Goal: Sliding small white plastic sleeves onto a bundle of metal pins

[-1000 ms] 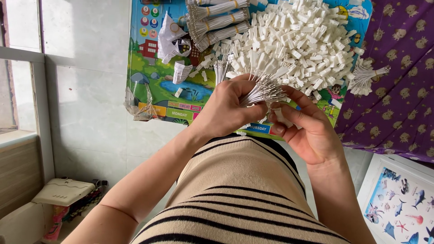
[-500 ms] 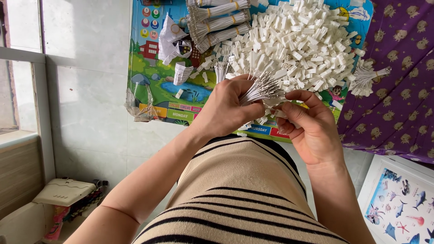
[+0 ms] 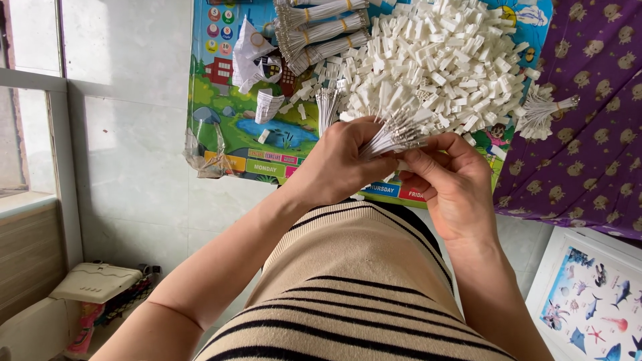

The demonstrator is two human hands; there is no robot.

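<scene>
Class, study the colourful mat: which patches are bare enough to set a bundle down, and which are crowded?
Bare: the mat's left strip beside the folded papers, and the pond patch below them. Crowded: the white connector heap across the right half, and the banded wire bundles along the top.

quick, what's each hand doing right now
Left hand: closed around a bundle of thin white wires with metal tips.
Right hand: fingers pinched at the bundle's base; whether it holds a separate piece cannot be told.
</scene>
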